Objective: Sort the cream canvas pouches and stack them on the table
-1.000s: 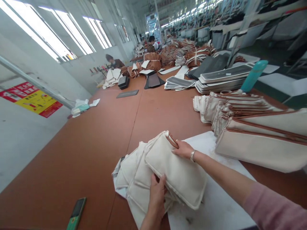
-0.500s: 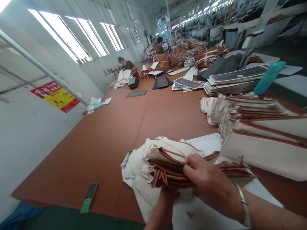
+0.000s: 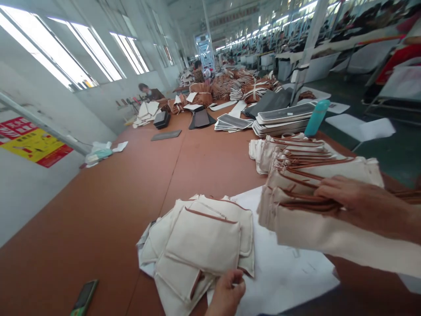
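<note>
Cream fabric pouches with brown edging (image 3: 205,239) lie overlapping in a loose pile in front of me. Beside the pile's lower right corner is my left hand (image 3: 228,292), its fingers loosely bent and apart, with nothing visible in them. My right hand (image 3: 365,202) reaches into a long row of upright cream pieces with brown trim (image 3: 315,224) on the right. Its fingers close over the brown edges; the thumb is partly hidden among the layers. A white sheet (image 3: 283,267) lies beneath the pouches and between the hands.
A phone (image 3: 84,298) lies at the near left table edge. Further back are a flat grey piece (image 3: 166,134), stacked grey-and-white panels (image 3: 283,120) and a teal bottle (image 3: 316,117). Brown bundles (image 3: 230,87) cover the far end, where a person (image 3: 150,93) sits by the wall.
The brown-edged bundle that both hands held has left the pile. My right hand has moved right to the row; my left hand is now free. The view has turned right.
</note>
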### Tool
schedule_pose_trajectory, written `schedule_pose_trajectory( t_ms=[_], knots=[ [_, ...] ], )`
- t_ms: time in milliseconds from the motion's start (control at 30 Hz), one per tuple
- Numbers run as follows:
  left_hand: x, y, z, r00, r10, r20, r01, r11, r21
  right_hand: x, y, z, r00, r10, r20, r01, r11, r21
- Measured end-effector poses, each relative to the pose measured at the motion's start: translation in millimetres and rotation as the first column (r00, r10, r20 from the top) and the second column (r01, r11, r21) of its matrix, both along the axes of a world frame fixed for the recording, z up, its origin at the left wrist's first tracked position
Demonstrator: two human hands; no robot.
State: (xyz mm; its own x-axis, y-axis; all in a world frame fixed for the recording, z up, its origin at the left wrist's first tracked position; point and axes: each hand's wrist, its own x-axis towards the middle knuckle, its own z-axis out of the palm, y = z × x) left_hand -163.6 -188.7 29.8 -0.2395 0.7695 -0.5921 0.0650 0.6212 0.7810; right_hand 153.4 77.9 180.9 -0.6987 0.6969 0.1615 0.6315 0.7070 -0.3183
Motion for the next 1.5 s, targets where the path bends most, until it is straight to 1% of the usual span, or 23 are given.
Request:
schedule_pose_trajectory(
  t_ms=[67, 100, 200, 267, 333, 400, 467, 600, 633, 700, 800, 867, 900, 933, 967, 1000, 1033, 1067, 1167, 1233, 1300, 1400, 1500],
  knots=[
    [-7, 1, 8.1, 0.985, -0.067, -0.158, 0.072, 0.997, 0.027, 32, 28, -46.3, 0.991, -0.127, 0.043, 0.113, 0.962, 0.247],
    [-16, 6, 14.0, 0.965, -0.094, -0.246, 0.108, 0.993, 0.045, 43, 37, -73.0, 0.983, -0.176, 0.044, 0.155, 0.939, 0.306],
    [-57, 37, 36.7, 0.835, -0.16, -0.526, 0.238, 0.968, 0.084, 54, 45, -146.2, 0.971, -0.222, 0.086, 0.182, 0.927, 0.327],
    [-90, 66, 51.7, 0.698, -0.216, -0.682, 0.341, 0.939, 0.052, 54, 46, -177.0, 0.969, -0.233, 0.085, 0.195, 0.928, 0.319],
    [-119, 95, 62.8, 0.557, -0.294, -0.777, 0.439, 0.898, -0.025, 54, 48, -190.3, 0.972, -0.225, 0.073, 0.19, 0.926, 0.325],
    [-138, 118, 68.2, 0.426, -0.375, -0.823, 0.526, 0.843, -0.112, 54, 50, -188.6, 0.972, -0.216, 0.09, 0.176, 0.929, 0.325],
    [-147, 131, 68.9, 0.314, -0.439, -0.842, 0.587, 0.787, -0.191, 51, 47, -175.6, 0.97, -0.217, 0.11, 0.17, 0.928, 0.332],
    [-154, 128, 76.9, 0.172, -0.519, -0.837, 0.627, 0.713, -0.313, 6, 16, -133.0, 0.979, -0.205, 0.0, 0.193, 0.925, 0.328],
    [-158, 121, 85.4, 0.152, -0.526, -0.837, 0.623, 0.708, -0.332, -13, 5, -122.6, 0.984, -0.173, -0.04, 0.177, 0.944, 0.28],
    [-171, 103, 113.8, 0.117, -0.505, -0.855, 0.598, 0.723, -0.346, -55, -20, -106.4, 0.992, -0.073, -0.105, 0.086, 0.988, 0.126],
    [-196, 70, 175.1, 0.057, -0.394, -0.917, 0.524, 0.794, -0.309, -117, -57, -97.2, 0.978, 0.008, -0.206, -0.037, 0.99, -0.134],
    [-208, 50, 208.8, -0.032, -0.274, -0.961, 0.461, 0.849, -0.257, -154, -79, -99.5, 0.957, -0.029, -0.29, -0.091, 0.916, -0.391],
    [-211, 41, 217.4, -0.114, -0.203, -0.973, 0.431, 0.872, -0.232, -171, -90, -102.2, 0.94, -0.101, -0.327, -0.105, 0.826, -0.554],
    [-210, 35, 218.6, -0.161, -0.162, -0.974, 0.405, 0.889, -0.214, -189, -100, -105.6, 0.922, -0.191, -0.337, -0.113, 0.7, -0.705],
    [-208, 30, 211.8, -0.178, -0.146, -0.973, 0.388, 0.898, -0.206, -207, -110, -109.8, 0.903, -0.292, -0.315, -0.115, 0.543, -0.832],
    [-202, 26, 197.4, -0.161, -0.158, -0.974, 0.377, 0.903, -0.209, -224, -120, -114.6, 0.892, -0.361, -0.272, -0.112, 0.406, -0.907],
    [-194, 24, 176.6, -0.085, -0.2, -0.976, 0.374, 0.901, -0.218, -242, -129, -120.1, 0.886, -0.406, -0.226, -0.101, 0.308, -0.946],
    [-185, 21, 151.1, -0.031, -0.234, -0.972, 0.386, 0.894, -0.227, -259, -137, -126.1, 0.877, -0.443, -0.183, -0.086, 0.231, -0.969],
    [-156, 14, 69.6, 0.083, -0.291, -0.953, 0.392, 0.889, -0.237, -302, -153, -143.7, 0.825, -0.558, -0.087, -0.036, 0.1, -0.994],
    [-143, 6, 30.3, 0.156, -0.294, -0.943, 0.368, 0.903, -0.221, -323, -159, -150.7, 0.796, -0.604, -0.039, -0.001, 0.062, -0.998],
    [-138, -2, 10.7, 0.217, -0.269, -0.938, 0.345, 0.92, -0.184, -338, -163, -150.7, 0.798, -0.602, -0.014, 0.026, 0.058, -0.998],
    [-141, -8, 8.8, 0.305, -0.222, -0.926, 0.337, 0.935, -0.113, -352, -165, -137.6, 0.856, -0.515, -0.049, 0.022, 0.13, -0.991],
    [-159, -7, 24.0, 0.402, -0.172, -0.899, 0.285, 0.957, -0.055, -356, -145, -117.5, 0.934, -0.337, -0.121, -0.021, 0.287, -0.958]
  ],
)
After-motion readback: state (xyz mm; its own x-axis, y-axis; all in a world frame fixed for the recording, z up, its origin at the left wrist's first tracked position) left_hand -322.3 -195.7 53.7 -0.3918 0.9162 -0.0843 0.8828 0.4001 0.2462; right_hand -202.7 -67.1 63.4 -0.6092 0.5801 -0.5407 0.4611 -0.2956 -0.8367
